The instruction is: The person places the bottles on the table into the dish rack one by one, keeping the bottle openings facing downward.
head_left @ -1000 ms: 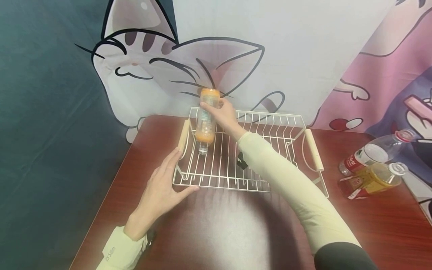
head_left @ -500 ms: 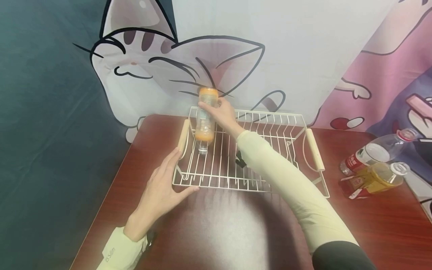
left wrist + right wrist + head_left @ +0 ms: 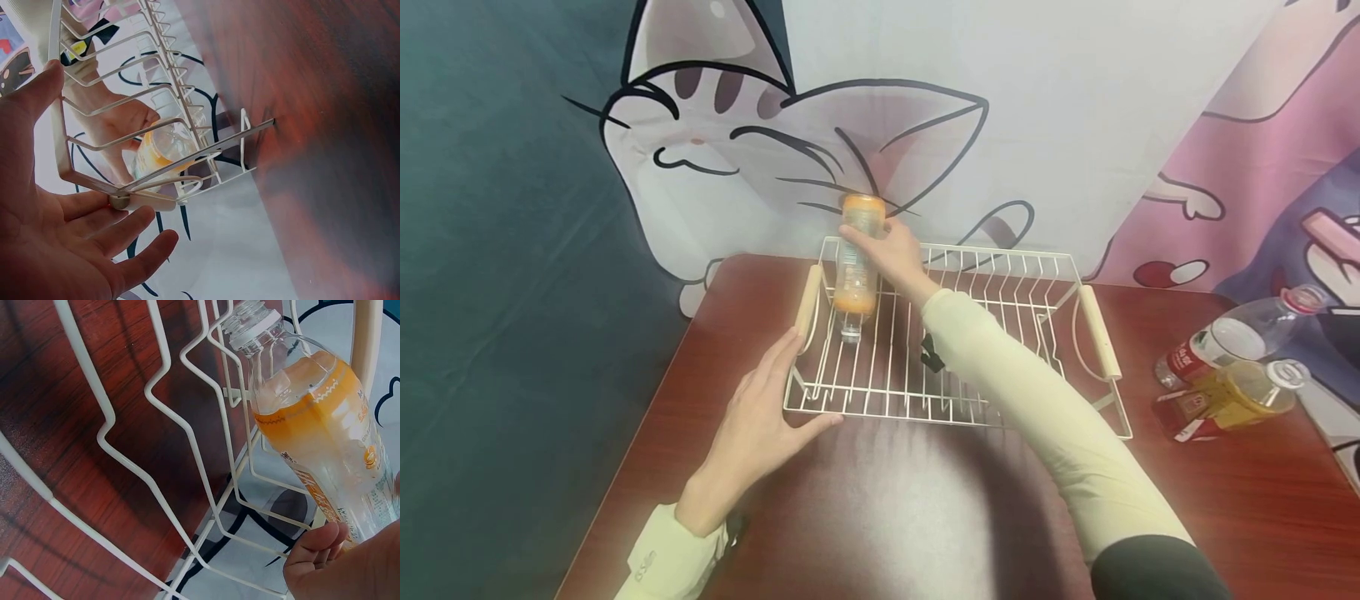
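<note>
My right hand grips a clear plastic bottle with orange bands on its label. The bottle is upside down, its uncapped neck pointing into the left end of a white wire dish rack. In the right wrist view the bottle's threaded neck lies among the bent wires, and the curled fingers hold it near its base. My left hand rests at the rack's front left corner, fingers mostly straight. Its fingertips touch the rack near the left wooden handle, and the thumb lies along the front rim.
Two bottles stand on the right of the red-brown table: a clear one with a red label and one with yellow liquid. The rack has another wooden handle at its right end. A cartoon-print cloth hangs behind.
My right forearm has shifted very slightly left. The bottle stays upside down in the same place in the rack, and my left hand keeps its place at the corner.
</note>
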`<state>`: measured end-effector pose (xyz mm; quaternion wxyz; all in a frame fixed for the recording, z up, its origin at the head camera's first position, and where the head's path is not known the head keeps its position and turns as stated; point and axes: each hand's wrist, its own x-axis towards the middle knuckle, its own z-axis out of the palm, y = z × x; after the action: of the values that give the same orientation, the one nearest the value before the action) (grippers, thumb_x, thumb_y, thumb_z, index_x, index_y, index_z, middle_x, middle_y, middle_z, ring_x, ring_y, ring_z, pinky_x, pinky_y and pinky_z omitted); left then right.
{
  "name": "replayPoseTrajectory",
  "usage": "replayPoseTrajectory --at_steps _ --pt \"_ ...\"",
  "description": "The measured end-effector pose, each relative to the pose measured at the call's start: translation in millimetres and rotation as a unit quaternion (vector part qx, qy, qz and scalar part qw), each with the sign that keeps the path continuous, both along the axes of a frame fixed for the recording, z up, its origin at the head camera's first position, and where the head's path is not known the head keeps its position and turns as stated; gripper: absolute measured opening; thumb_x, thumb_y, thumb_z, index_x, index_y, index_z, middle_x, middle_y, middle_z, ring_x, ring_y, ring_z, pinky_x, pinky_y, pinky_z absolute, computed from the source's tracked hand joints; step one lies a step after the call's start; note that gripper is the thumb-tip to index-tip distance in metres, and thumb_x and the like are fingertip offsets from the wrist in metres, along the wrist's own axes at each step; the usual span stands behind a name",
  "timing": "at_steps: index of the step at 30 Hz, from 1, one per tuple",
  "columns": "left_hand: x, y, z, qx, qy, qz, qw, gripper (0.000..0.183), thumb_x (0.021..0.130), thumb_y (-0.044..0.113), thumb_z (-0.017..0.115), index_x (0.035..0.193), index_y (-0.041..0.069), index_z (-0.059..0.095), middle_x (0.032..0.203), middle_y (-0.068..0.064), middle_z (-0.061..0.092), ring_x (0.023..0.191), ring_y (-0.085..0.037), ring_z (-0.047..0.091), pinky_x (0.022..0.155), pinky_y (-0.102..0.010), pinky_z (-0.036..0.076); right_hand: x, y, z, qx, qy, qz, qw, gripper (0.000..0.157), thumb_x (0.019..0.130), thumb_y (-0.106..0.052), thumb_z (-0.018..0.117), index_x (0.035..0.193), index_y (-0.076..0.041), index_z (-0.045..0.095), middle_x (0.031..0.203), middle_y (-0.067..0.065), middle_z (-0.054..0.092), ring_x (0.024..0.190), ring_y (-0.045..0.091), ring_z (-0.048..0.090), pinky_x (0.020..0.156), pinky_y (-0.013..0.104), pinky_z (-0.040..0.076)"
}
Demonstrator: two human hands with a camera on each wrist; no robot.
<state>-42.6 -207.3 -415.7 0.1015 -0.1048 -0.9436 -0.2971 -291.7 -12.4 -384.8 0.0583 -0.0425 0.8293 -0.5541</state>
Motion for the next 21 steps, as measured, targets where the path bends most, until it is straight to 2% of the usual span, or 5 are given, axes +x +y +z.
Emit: replayPoseTrajectory --at_steps 4,11,14,19,21 --pt "0.1 0 0.3 -0.002 0.004 -0.001 1.0 0.117 0.085 0.059 0.092 0.175 0.014 0.032 0.181 -0.006 0.032 0.156 -0.038 0.046 0.116 -0.073 0.043 0.9 -1 2.1 0.012 -0.004 0.005 1.0 0.091 0.093 -0.071 0.078 0.151 -0.003 0.059 0.134 0.013 0.072 0.12 0.03 0.071 0.101 0.045 0.062" --pt "0.1 0 0.9 -0.003 0.0 -0.001 1.0 0.117 0.085 0.06 0.091 0.175 0.014 0.032 0.181 -0.006 0.033 0.158 -0.037 0.044 0.117 -0.072 0.042 -23.0 -1 -17.2 0.021 -0.033 0.001 0.999 0.09 0.088 -0.073 0.083 0.151 -0.012 0.062 0.132 0.004 0.073 0.118 0.023 0.071 0.098 0.041 0.064" --pt "-0.1 0 1.0 -0.004 -0.002 0.0 1.0 0.117 0.085 0.059 0.091 0.176 0.014 0.032 0.181 -0.006 0.033 0.158 -0.037 0.044 0.117 -0.072 0.042 -17.6 -1 -12.9 0.022 -0.026 0.003 0.999 0.093 0.089 -0.074 0.081 0.151 -0.007 0.061 0.132 0.008 0.073 0.119 0.026 0.071 0.098 0.043 0.064" --pt "0.0 -1 1.6 -0.004 -0.003 -0.002 1.0 0.117 0.086 0.059 0.091 0.176 0.014 0.031 0.181 -0.007 0.032 0.159 -0.036 0.043 0.118 -0.072 0.041 8.4 -1 7.8 0.009 -0.002 0.011 1.0 0.087 0.096 -0.064 0.079 0.151 0.0 0.059 0.133 0.015 0.072 0.121 0.033 0.07 0.101 0.048 0.062" --pt "0.2 -1 2.1 -0.004 -0.003 -0.003 1.0 0.117 0.086 0.06 0.09 0.176 0.014 0.031 0.181 -0.006 0.032 0.159 -0.035 0.042 0.119 -0.072 0.041 7.4 1 6.4 0.002 -0.003 0.014 1.0 0.085 0.096 -0.065 0.078 0.149 -0.001 0.06 0.131 0.015 0.072 0.12 0.033 0.07 0.101 0.047 0.062"
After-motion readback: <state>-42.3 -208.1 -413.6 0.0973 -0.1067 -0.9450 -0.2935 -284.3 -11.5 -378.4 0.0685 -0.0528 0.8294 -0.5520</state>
